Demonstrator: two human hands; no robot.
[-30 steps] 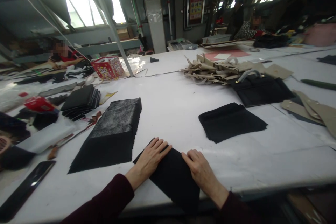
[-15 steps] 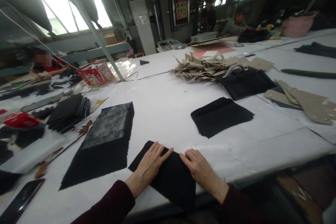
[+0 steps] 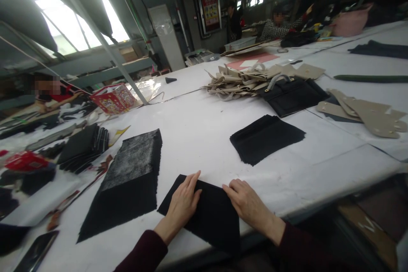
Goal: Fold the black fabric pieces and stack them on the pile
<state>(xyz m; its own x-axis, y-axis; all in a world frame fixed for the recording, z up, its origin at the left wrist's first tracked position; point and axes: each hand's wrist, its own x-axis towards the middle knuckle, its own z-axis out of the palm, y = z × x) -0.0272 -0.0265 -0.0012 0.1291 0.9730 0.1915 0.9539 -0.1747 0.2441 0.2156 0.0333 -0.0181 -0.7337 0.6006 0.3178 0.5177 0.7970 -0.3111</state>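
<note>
A black fabric piece point(image 3: 213, 216) lies at the table's near edge, its lower corner hanging past that edge. On its far left edge rests my left hand point(image 3: 183, 202), fingers stretched out and thumb apart. My right hand point(image 3: 247, 199) has its fingers curled at the far right corner of the same piece, thumb and index at the edge; the fingertips are partly hidden. To the left is a stack of black fabric point(image 3: 134, 197) with a speckled grey upper part. A second black fabric stack point(image 3: 267, 139) with ragged edges sits beyond my right hand.
Behind are a black handbag point(image 3: 291, 95) and a heap of beige pieces point(image 3: 236, 80). Beige straps point(image 3: 366, 110) lie at right. A phone point(image 3: 36, 250), dark folded stacks point(image 3: 81, 148) and a red patterned box point(image 3: 113, 98) are at left, near a slanted pole point(image 3: 111, 61). Co-workers sit beyond.
My left hand's fingers have lifted and drawn closer together, the thumb pulling back from the edge. My right hand stays at its corner. The camera view has shifted slightly.
</note>
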